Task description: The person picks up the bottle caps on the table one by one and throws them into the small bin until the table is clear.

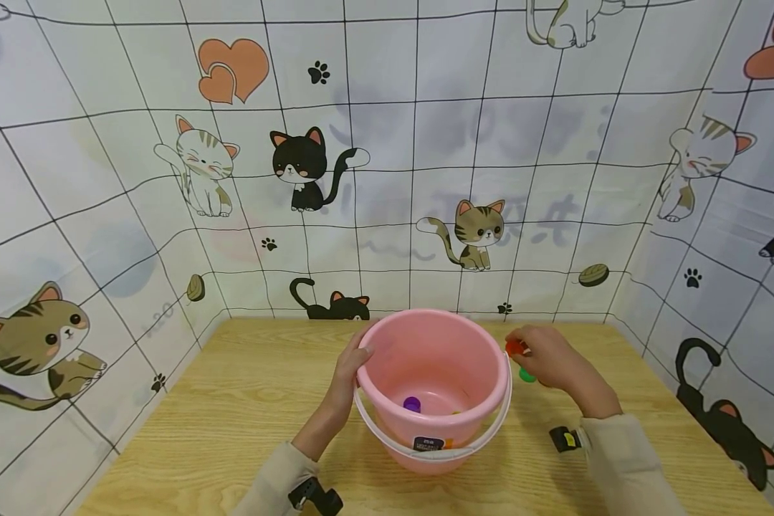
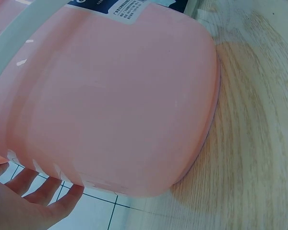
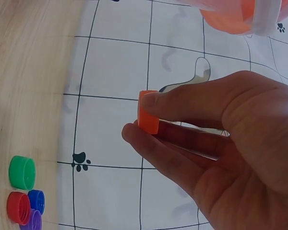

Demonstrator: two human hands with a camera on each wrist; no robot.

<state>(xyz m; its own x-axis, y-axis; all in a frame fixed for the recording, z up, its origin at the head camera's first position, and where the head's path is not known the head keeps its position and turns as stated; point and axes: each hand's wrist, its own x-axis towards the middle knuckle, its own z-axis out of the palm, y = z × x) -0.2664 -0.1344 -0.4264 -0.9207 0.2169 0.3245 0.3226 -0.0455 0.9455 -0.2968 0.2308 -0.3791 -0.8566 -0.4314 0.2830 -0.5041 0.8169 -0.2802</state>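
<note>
A pink bucket (image 1: pixel 426 387) with a white handle stands upright on the table. My left hand (image 1: pixel 348 365) holds its left rim, thumb over the edge; in the left wrist view the fingers (image 2: pixel 43 191) lie along the outer wall. Inside the bucket are a purple bottle cap (image 1: pixel 412 404) and a small bit of something yellow (image 1: pixel 456 413). Just right of the rim, my right hand (image 1: pixel 548 356) pinches an orange bottle cap (image 3: pixel 149 112) between thumb and fingers, raised above the table.
Below the right hand, a green cap (image 3: pixel 22 172), a red cap (image 3: pixel 18 208), a blue cap (image 3: pixel 36 201) and a purple cap (image 3: pixel 31 220) lie grouped on the wooden table (image 1: pixel 251 401). A cat-print sheet (image 1: pixel 387 143) walls the table at the back and sides.
</note>
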